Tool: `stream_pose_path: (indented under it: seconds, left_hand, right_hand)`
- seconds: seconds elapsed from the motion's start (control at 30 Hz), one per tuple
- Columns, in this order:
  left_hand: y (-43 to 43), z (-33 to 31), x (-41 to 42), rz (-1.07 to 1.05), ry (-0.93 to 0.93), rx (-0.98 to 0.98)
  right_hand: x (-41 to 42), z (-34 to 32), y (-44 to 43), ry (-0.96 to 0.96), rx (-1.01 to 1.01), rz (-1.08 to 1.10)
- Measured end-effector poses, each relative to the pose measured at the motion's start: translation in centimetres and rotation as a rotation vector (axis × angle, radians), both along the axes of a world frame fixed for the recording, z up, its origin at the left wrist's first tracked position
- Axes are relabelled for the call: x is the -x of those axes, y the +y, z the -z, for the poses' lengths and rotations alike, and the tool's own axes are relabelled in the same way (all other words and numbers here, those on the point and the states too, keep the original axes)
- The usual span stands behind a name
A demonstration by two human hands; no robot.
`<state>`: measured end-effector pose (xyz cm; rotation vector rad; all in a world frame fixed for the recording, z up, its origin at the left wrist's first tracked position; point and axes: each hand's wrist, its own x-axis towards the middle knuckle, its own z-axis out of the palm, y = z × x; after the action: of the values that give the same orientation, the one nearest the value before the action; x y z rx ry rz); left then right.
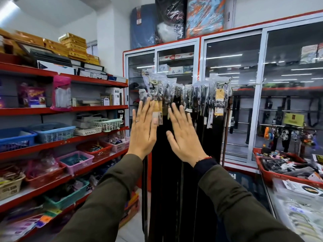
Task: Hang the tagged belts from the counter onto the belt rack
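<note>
Several dark belts (174,172) hang side by side from the belt rack (225,81), their buckles wrapped in clear plastic with yellow and white price tags (219,95). My left hand (142,131) is raised flat in front of the leftmost belts, fingers spread, a ring on one finger. My right hand (183,135) is held up flat just to its right, also in front of the belts. Neither hand holds anything. I cannot tell whether the palms touch the belts.
Red shelves (70,138) with plastic baskets of small goods line the left wall. A glass-door cabinet (258,102) stands behind the rack. At the right, a counter (297,206) holds packaged items and a red basket (269,173) of accessories.
</note>
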<state>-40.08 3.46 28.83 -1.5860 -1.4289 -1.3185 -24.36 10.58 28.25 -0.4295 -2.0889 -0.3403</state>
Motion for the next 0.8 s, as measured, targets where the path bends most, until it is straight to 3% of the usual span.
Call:
stream_pose_path:
  seconds: [0.2,0.47,0.8]
  left_hand:
    - [0.7,0.2,2.3,0.016,0.046,0.105]
    - [3.2,-0.5,2.1,-0.055,0.036,0.196]
    - [3.7,1.0,-0.3,-0.177,-0.032,0.144]
  right_hand:
    - [3.5,0.1,0.9,-0.123,-0.009,0.068]
    - [3.1,-0.9,3.2,-0.097,0.103,0.172]
    - [0.6,-1.1,2.0,-0.13,0.094,0.106]
